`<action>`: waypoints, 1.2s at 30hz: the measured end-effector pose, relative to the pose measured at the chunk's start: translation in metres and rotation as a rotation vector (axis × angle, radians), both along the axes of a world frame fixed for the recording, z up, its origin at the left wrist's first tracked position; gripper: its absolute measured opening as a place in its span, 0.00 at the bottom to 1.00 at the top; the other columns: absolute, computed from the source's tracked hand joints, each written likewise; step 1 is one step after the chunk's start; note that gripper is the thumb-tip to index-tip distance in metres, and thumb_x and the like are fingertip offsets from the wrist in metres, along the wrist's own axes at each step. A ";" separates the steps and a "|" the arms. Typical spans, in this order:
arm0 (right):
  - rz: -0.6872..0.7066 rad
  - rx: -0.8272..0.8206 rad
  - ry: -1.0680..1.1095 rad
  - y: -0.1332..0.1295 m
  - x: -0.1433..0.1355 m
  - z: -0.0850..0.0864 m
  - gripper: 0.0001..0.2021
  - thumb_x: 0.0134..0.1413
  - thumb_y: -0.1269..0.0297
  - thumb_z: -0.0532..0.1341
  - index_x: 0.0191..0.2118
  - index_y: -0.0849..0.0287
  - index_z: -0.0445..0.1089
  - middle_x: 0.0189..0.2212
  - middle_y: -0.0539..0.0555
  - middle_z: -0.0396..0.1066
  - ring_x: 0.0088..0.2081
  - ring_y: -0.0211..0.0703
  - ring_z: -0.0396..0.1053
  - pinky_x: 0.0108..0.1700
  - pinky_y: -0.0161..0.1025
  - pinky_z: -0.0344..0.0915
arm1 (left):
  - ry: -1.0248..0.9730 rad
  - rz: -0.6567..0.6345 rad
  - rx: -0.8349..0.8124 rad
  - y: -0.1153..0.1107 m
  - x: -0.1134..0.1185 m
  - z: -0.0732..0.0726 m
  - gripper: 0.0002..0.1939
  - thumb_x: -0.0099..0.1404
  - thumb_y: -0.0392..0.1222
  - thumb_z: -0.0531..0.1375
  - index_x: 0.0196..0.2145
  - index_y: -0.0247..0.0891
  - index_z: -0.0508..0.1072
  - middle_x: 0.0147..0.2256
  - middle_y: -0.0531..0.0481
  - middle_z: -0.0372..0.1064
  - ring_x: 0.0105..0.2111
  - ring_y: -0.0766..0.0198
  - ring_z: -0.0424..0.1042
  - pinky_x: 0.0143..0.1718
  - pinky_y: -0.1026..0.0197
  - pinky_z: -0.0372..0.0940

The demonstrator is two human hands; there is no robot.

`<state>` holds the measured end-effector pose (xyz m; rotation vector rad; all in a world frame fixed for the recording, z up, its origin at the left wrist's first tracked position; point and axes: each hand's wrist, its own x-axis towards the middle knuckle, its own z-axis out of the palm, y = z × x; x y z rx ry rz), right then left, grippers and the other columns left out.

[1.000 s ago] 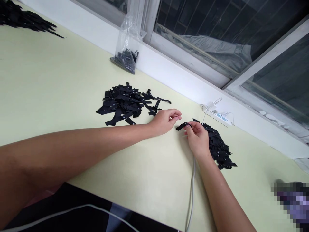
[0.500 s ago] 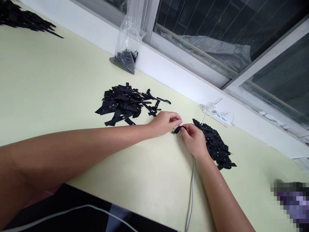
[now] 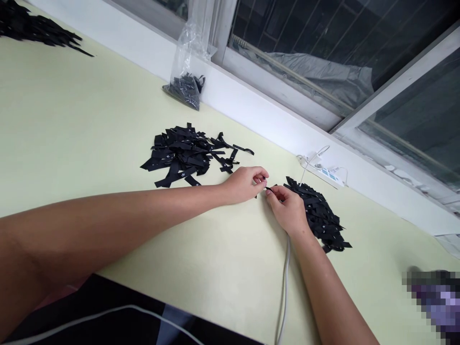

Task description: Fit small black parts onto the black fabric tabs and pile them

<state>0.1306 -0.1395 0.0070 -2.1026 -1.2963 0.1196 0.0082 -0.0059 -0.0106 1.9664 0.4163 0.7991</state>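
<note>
A short black fabric strip (image 3: 269, 189) is stretched between my two hands, mostly hidden by the fingers. My left hand (image 3: 244, 184) pinches one part of it, with a bit of black showing at the fingertips. My right hand (image 3: 288, 209) grips the other part between thumb and fingers, just right of the left one. A loose pile of black strips (image 3: 183, 151), some with small white marks, lies beyond my left forearm. Close behind my right hand is a second heap of black strips (image 3: 323, 218).
A clear plastic bag (image 3: 185, 86) with black pieces inside leans on the wall. Near the window ledge lies a white power strip (image 3: 325, 173). One grey cable (image 3: 285, 287) runs under my right wrist. More black strips (image 3: 36, 29) lie at the far left.
The strip's loose end, which showed as a curl below the fingers, is now mostly hidden between my hands. My left fingers have shifted slightly and closed on it.
</note>
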 end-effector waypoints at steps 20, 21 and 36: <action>-0.042 0.213 0.382 0.004 0.004 -0.004 0.17 0.50 0.48 0.69 0.33 0.59 0.74 0.29 0.52 0.75 0.28 0.39 0.67 0.33 0.37 0.61 | -0.149 -0.060 0.035 -0.005 -0.006 0.011 0.09 0.68 0.40 0.59 0.40 0.38 0.79 0.39 0.49 0.79 0.40 0.64 0.76 0.40 0.61 0.68; -0.027 0.218 0.437 0.004 0.005 -0.004 0.18 0.49 0.48 0.69 0.33 0.59 0.74 0.29 0.53 0.75 0.29 0.39 0.67 0.33 0.36 0.61 | -0.137 -0.076 0.040 -0.006 -0.007 0.011 0.09 0.68 0.40 0.59 0.41 0.38 0.79 0.39 0.49 0.79 0.40 0.64 0.76 0.40 0.61 0.68; -0.044 0.389 0.839 0.006 0.000 -0.001 0.15 0.42 0.59 0.74 0.35 0.57 0.73 0.30 0.49 0.72 0.33 0.36 0.69 0.33 0.32 0.66 | -0.143 -0.174 0.086 -0.007 -0.009 0.012 0.08 0.67 0.37 0.58 0.40 0.38 0.78 0.40 0.47 0.78 0.40 0.64 0.74 0.41 0.61 0.68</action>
